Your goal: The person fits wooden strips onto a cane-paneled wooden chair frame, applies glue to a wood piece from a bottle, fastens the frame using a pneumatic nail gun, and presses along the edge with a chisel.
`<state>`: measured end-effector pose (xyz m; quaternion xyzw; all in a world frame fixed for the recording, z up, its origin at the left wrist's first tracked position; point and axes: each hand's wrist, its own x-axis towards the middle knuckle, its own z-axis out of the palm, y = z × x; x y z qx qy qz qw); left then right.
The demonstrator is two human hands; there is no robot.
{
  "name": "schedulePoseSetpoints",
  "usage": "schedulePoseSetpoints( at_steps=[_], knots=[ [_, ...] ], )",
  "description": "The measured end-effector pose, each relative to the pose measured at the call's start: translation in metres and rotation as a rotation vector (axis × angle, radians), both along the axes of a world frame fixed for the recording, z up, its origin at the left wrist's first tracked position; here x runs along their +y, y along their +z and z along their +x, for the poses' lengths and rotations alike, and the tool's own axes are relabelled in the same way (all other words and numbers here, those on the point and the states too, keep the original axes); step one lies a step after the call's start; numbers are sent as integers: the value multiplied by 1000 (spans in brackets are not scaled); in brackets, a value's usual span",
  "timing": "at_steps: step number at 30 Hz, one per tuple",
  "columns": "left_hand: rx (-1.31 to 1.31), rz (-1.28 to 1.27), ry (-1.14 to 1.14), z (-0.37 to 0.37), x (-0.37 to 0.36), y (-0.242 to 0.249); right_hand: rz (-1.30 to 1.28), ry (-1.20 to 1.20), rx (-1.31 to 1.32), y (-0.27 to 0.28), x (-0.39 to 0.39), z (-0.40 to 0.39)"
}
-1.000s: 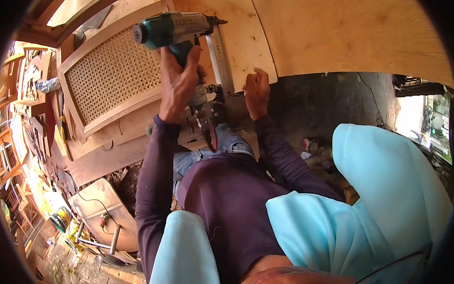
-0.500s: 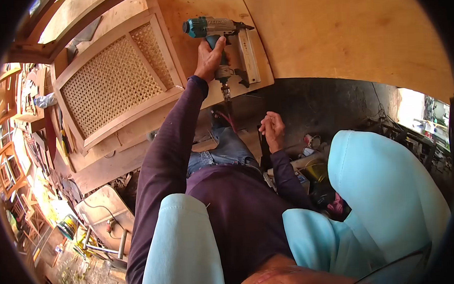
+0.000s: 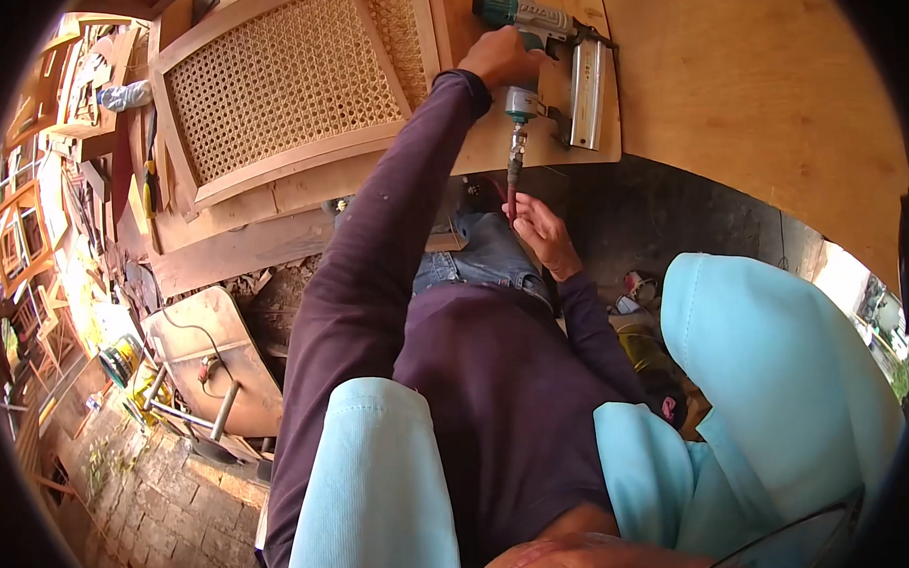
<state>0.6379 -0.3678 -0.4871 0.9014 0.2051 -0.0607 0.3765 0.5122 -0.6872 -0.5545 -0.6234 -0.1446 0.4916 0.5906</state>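
Note:
My left hand [image 3: 502, 58] is wrapped round the handle of a teal and grey air nail gun [image 3: 545, 18], near the top of the view. The gun lies over a wooden panel [image 3: 460, 149], its long silver magazine on the right side. A metal coupling joins a red hose [image 3: 512, 194] to the bottom of its handle. My right hand [image 3: 545, 237] is below the gun, its fingertips closed on the hose. To the left of the gun is a wooden frame with woven cane [image 3: 277, 85].
A large plywood sheet [image 3: 748, 83] fills the upper right. Wood pieces and a plastic bottle [image 3: 126, 96] are at the left. A brown board [image 3: 217, 362] with a cord stands at the lower left. Light blue cloth [image 3: 778, 363] hangs at the right, and a can [image 3: 637, 286] is beside it.
The view has shifted, with the bench lying higher and further right in it. My right hand has come to the hose below the gun. My left hand stays on the gun's handle.

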Motion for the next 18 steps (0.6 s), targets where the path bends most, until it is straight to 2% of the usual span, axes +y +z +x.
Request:
schedulePoseSetpoints(
  at_steps=[1, 2, 3, 4, 5, 6, 7, 8, 11, 12, 13, 14, 18],
  knots=[
    [-17, 68, -119, -7, 12, 10, 32, -89, 79, 1, 3, -1],
    [-114, -68, -129, -18, 29, 23, 28, -91, 87, 1, 5, -2],
    [-210, -204, -140, -33, 46, 38, -65, -143, -81, 1, 6, -2],
    [-205, -208, -145, -52, 59, 64, -157, -195, -253, 3, 9, -3],
    [-291, -120, -44, -77, 66, 95, -207, -268, -647, 19, 17, -3],
    [-376, -35, 59, -104, 72, 117, -214, -270, -645, 35, 23, 4],
    [-322, 153, 106, -126, 81, 125, -161, -270, -747, 50, 31, 15],
    [-357, 202, 96, -149, 86, 124, -110, -271, -846, 63, 39, 24],
    [-359, 333, 105, -210, 81, 97, 33, -275, -911, 90, 87, 54],
    [-312, 365, 76, -229, 79, 80, 73, -272, -856, 90, 105, 64],
    [-297, 395, 76, -244, 73, 69, 87, -272, -913, 81, 124, 76],
    [-284, 429, 79, -253, 68, 59, 133, -261, -837, 82, 146, 86],
    [-292, 464, 136, -269, 58, 37, 147, -239, -1064, 49, 230, 125]
  ],
)
